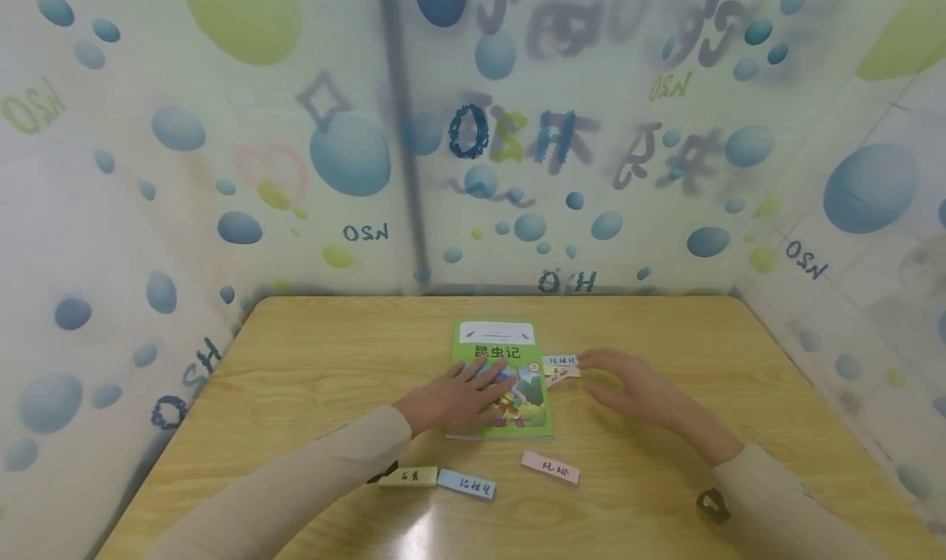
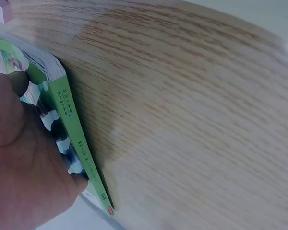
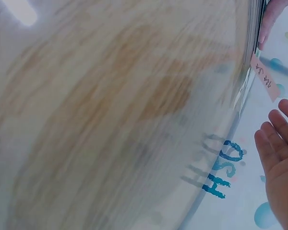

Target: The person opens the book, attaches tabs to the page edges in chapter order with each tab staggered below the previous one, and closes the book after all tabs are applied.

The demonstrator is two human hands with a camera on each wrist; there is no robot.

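My left hand (image 1: 464, 394) lies palm down with spread fingers on the cover of a green book (image 1: 541, 422), which is closed and flat on the table. In the left wrist view, its green spine (image 2: 74, 129) shows beside the hand. Paper strips with handwriting stick out of the book's right side: a blue strip (image 1: 559, 360) on the far side and paler strips nearer. Beside them is my right hand (image 1: 636, 387), fingers loosely extended. The right wrist view shows a gap between its fingers and a pink strip (image 3: 265, 79) at the page edges.
In front of the book lie three narrow labelled pieces: a yellow one (image 1: 415, 477) partly behind the left sleeve, a blue one (image 1: 467, 484) and a pink one (image 1: 550, 467). Patterned panels (image 1: 355, 273) with bubbles and lettering enclose the wooden table (image 1: 332, 338) at the back and sides.
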